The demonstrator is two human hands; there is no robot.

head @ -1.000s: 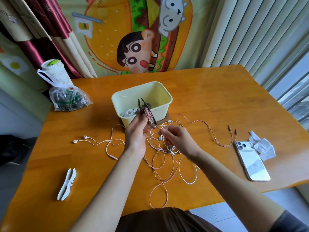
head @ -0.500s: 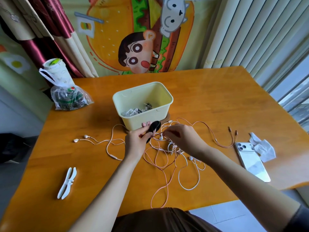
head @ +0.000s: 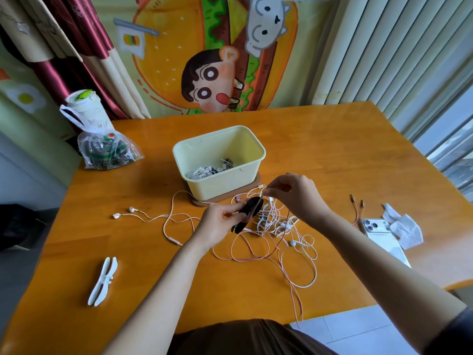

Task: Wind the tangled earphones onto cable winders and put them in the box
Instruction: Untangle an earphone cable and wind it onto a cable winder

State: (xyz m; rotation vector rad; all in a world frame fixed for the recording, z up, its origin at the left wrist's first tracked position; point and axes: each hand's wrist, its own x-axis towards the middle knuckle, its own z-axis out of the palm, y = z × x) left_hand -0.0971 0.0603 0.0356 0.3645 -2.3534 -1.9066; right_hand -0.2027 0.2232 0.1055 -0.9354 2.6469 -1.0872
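At six o'clock from the one box (head: 222, 185), the left hand (head: 217, 224) grips one black winder (head: 249, 213) and the right hand (head: 297, 196) pinches a pink cable (head: 297, 301); one white winder (head: 102, 281) lies at eight o'clock.

Inspector A: Daylight enters through the window (head: 448, 155) at 3 o'clock. The scene is bright and evenly lit.
Inspector B: Noted. There is a sheen on the table (head: 332, 149) toward 1 o'clock and a soft shadow at 9 o'clock of the box (head: 220, 185). Wide-angle bending shows at the edges, and detail is slightly soft.

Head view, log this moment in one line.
left hand: holds black oval cable winder | right hand: pinches pink cable | pale yellow plastic box: earphones inside
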